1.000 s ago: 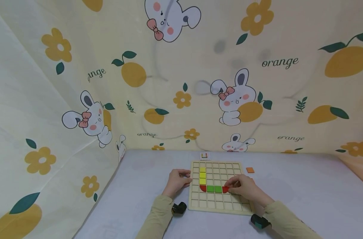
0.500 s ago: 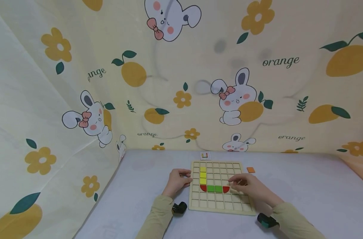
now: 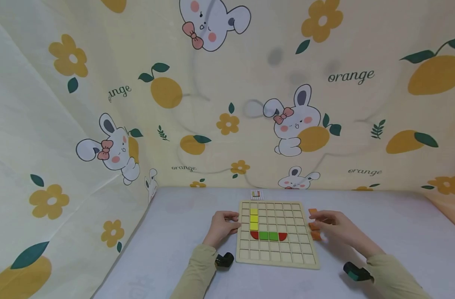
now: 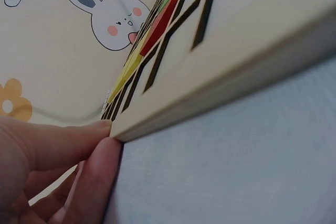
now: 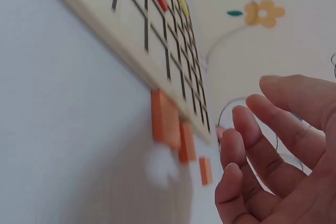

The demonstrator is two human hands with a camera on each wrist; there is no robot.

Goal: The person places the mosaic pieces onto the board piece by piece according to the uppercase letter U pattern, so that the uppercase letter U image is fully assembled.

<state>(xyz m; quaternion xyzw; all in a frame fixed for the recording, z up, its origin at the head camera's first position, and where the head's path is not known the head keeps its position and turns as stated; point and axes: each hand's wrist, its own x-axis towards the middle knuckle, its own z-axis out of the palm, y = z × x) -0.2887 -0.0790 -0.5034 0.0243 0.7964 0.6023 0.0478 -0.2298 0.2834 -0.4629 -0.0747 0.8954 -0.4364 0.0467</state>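
Note:
My left hand (image 3: 221, 228) holds the left edge of a square wooden grid board (image 3: 276, 257), thumb and forefinger at its rim in the left wrist view. A column of yellow tiles (image 3: 254, 219) lies on the board. Below it runs a row with a red rounded tile (image 3: 254, 235), two green tiles (image 3: 269, 236) and another red rounded tile (image 3: 283, 236). Off the board's right side, my right hand (image 3: 337, 228) hovers over orange tiles (image 3: 316, 235) on the table, its fingers loosely bent and holding nothing. In the right wrist view, three orange tiles (image 5: 166, 119) lie beside the board's edge.
A small pattern card (image 3: 257, 194) lies behind the board on the white table (image 3: 190, 203). A printed curtain (image 3: 212, 83) with rabbits and oranges hangs at the back and left. Black wrist cameras (image 3: 225, 260) sit on both wrists.
My right hand has let go of the red tile at the row's right end and moved right, off the board, to the orange tiles. My left hand stays at the board's edge.

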